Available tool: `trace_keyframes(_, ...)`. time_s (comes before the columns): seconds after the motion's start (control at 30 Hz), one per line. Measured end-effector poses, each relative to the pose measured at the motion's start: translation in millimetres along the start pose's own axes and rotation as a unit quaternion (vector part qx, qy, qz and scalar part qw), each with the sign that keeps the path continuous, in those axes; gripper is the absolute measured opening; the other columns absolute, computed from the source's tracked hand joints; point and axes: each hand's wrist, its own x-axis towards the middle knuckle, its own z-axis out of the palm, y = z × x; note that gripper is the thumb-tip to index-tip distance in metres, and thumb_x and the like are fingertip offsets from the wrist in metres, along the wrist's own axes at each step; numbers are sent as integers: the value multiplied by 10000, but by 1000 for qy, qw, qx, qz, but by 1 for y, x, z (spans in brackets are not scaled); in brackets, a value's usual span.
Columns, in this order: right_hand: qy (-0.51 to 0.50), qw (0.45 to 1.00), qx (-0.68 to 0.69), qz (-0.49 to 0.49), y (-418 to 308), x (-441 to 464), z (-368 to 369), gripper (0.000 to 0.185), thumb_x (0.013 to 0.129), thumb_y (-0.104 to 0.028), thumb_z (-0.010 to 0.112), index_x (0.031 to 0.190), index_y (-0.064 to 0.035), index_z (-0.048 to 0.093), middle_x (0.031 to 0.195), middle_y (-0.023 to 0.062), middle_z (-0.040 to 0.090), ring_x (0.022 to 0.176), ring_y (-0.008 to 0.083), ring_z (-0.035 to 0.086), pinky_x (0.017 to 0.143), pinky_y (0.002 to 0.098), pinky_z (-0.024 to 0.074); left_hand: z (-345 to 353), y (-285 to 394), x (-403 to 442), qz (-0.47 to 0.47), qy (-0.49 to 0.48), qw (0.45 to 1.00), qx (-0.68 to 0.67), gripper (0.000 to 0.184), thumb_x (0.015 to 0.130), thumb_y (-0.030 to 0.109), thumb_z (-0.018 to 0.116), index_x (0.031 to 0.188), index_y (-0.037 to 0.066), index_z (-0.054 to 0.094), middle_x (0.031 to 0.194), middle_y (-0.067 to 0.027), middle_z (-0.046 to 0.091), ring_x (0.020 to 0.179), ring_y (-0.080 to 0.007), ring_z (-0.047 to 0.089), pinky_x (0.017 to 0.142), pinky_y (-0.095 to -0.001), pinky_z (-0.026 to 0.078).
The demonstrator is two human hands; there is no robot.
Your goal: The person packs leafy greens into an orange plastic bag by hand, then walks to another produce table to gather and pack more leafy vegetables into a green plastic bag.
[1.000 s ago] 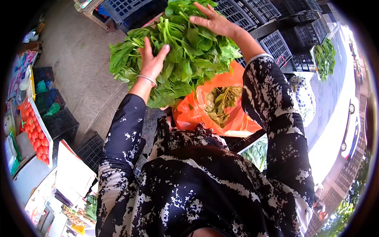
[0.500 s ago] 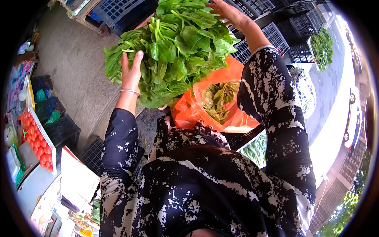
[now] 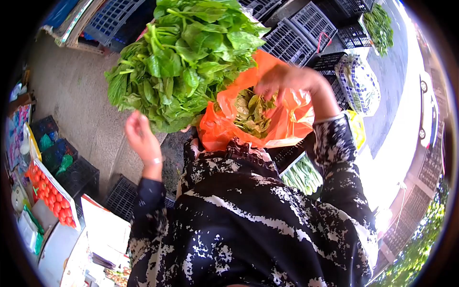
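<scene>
A big heap of leafy greens [image 3: 191, 57] with thick stems lies at the upper middle. My left hand [image 3: 142, 138] is just below its left edge, apart from the leaves, with fingers loosely curled and nothing in them. To the right, my right hand [image 3: 291, 81] hangs over an orange plastic bag [image 3: 217, 136], its bent fingers slightly blurred and somewhat apart, with nothing seen in them. Inside the open bag are yellowish, wilted leaves [image 3: 253, 115]. Whether my right fingertips touch the leaves or the bag is unclear.
Black plastic crates [image 3: 291, 43] stack at the upper right, near a checked bag [image 3: 356, 81]. Long green vegetables [image 3: 303, 177] sit beside my lap. A tray of red tomatoes [image 3: 50, 193] stands left, with dark crates [image 3: 76, 167] nearby. Beyond the road is a white car [image 3: 425, 105].
Both hands have come off the heap of greens. My left hand moved down and left; my right hand came down over the orange bag. The view has shifted slightly.
</scene>
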Motion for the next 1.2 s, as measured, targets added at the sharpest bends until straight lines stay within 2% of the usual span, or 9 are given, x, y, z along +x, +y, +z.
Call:
trace_keyframes(0.17, -25, 939, -158, 305, 156, 89, 59, 402, 812, -302, 561, 1075, 2, 569, 979, 173, 597, 823, 215, 617, 621, 357, 535, 44, 21, -63, -73, -525, 831, 167, 463, 873, 261, 547, 1300, 140, 415, 819, -69, 594, 696, -171, 581, 606, -301, 461)
trace_keyframes(0.23, -25, 922, -188, 338, 192, 110, 65, 425, 794, -295, 584, 1092, 6, 549, 974, 188, 591, 839, 233, 615, 637, 373, 527, 69, 7, -74, 46, -532, 792, 297, 612, 854, 421, 523, 1378, 233, 268, 824, -157, 604, 797, -331, 607, 681, -400, 463)
trace_keyframes(0.27, 212, 918, -168, 291, 203, 110, 68, 460, 773, -308, 604, 1118, -12, 530, 981, 185, 590, 851, 258, 609, 674, 387, 514, 81, 2, -71, -12, -570, 750, 336, 684, 831, 517, 489, 1394, 271, 188, 876, -218, 600, 891, -438, 562, 760, -456, 442)
trace_keyframes(0.43, 419, 855, -254, 171, 256, 172, 45, 499, 750, -311, 614, 1155, -43, 500, 1023, 176, 576, 902, 271, 588, 732, 388, 488, 104, -30, -73, 94, -512, 782, 343, 528, 801, 470, 565, 1236, 193, 452, 887, -259, 571, 855, -415, 572, 764, -443, 451)
trace_keyframes(0.57, 441, 848, -267, 122, 285, 206, 38, 536, 732, -313, 621, 1185, -67, 476, 1057, 168, 565, 942, 281, 571, 778, 389, 468, 92, -63, -78, -171, -396, 901, -44, 174, 720, -50, 639, 764, 50, 503, 747, -13, 552, 663, -66, 530, 598, -180, 427)
trace_keyframes(0.87, 509, 795, -305, -123, 298, 177, 100, 633, 691, -319, 638, 1253, -123, 422, 1133, 151, 541, 1033, 304, 532, 882, 392, 422, 40, -11, -98, -445, -344, 777, -283, 473, 693, -92, 385, 1121, 106, 375, 1131, -136, 496, 1090, -272, 485, 918, -404, 404)
trace_keyframes(0.97, 186, 966, -135, 117, 220, 148, 111, 811, 651, -386, 658, 1329, -130, 295, 1140, 188, 529, 1006, 346, 536, 857, 410, 428, 26, -15, -104, -517, -346, 713, -324, 412, 749, 39, 454, 1154, 92, 398, 1171, -102, 488, 1116, -273, 468, 949, -432, 375)
trace_keyframes(1.1, 212, 947, -224, 92, 206, 168, 146, 1062, 580, -475, 722, 1401, -182, 115, 1132, 196, 522, 976, 337, 554, 817, 427, 437, 27, -4, -104, -564, -313, 694, -320, 291, 764, 88, 559, 1036, 39, 468, 1122, -71, 508, 1084, -215, 484, 949, -352, 372)
trace_keyframes(1.2, 239, 916, -271, 174, 201, 181, 161, 1155, 536, -439, 781, 1414, -213, 66, 1130, 141, 490, 981, 316, 548, 841, 474, 394, 15, -9, -107, -467, -333, 778, -255, 440, 697, -76, 527, 1108, 58, 442, 1026, -47, 506, 879, -104, 489, 822, -235, 406)
